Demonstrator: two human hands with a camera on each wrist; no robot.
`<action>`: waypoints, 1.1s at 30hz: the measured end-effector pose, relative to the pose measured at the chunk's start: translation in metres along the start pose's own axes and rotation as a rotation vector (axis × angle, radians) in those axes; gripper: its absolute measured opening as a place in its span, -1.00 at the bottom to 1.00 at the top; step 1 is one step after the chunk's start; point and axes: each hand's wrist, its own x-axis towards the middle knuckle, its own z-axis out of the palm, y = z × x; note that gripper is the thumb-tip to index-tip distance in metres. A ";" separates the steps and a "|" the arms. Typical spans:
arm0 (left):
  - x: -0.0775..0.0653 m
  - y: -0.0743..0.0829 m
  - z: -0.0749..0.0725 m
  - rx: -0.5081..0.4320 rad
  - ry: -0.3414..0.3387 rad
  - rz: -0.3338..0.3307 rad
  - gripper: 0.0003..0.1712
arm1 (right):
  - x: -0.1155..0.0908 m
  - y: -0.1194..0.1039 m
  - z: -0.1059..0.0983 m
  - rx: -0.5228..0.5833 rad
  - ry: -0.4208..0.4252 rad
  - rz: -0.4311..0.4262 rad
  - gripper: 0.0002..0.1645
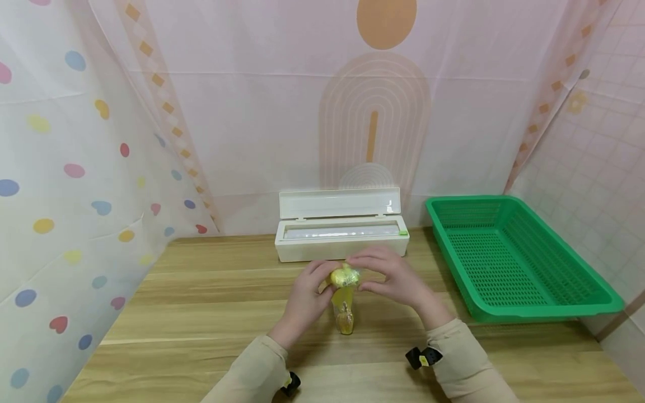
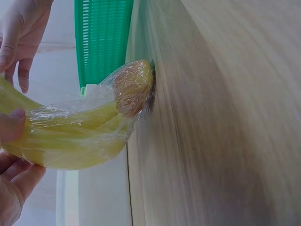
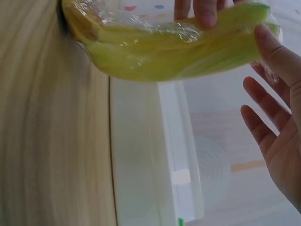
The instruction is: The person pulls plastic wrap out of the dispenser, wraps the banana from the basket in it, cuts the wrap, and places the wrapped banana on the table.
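Observation:
A bunch of bananas (image 1: pixel 345 278) wrapped in clear cling film (image 2: pixel 61 113) stands upright over the wooden table. Its brown stem end (image 2: pixel 134 89) is at the tabletop and the tips point up. My left hand (image 1: pixel 308 298) grips the bunch from the left, thumb on one side and fingers on the other. At the upper tips, my right hand (image 1: pixel 392 275) holds the wrapped end between thumb and forefinger; its other fingers (image 3: pixel 261 125) stand away from the bunch. Some loose film bunches up beside the right thumb.
Behind the hands sits a white cling film box (image 1: pixel 342 249), lid raised, with a film roll (image 1: pixel 342 232) inside. A green plastic basket (image 1: pixel 453 268) stands at the right. Patterned cloth (image 1: pixel 252 140) hangs along the table's back and sides.

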 end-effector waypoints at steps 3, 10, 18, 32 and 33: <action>0.000 -0.001 0.000 -0.003 0.006 0.007 -0.44 | 0.001 -0.002 0.005 -0.034 0.004 -0.002 -0.31; -0.001 -0.004 0.001 -0.027 0.029 -0.004 -0.47 | 0.002 -0.007 0.016 -0.233 0.047 -0.020 -0.39; -0.001 -0.006 0.004 -0.019 0.098 0.010 -0.56 | 0.001 -0.010 0.033 -0.326 0.154 0.055 -0.45; 0.007 -0.001 0.007 0.126 0.189 0.064 -0.56 | 0.003 -0.023 0.050 -0.575 0.315 0.219 -0.80; 0.007 0.000 0.007 0.140 0.193 0.068 -0.56 | 0.003 -0.023 0.050 -0.588 0.318 0.217 -0.83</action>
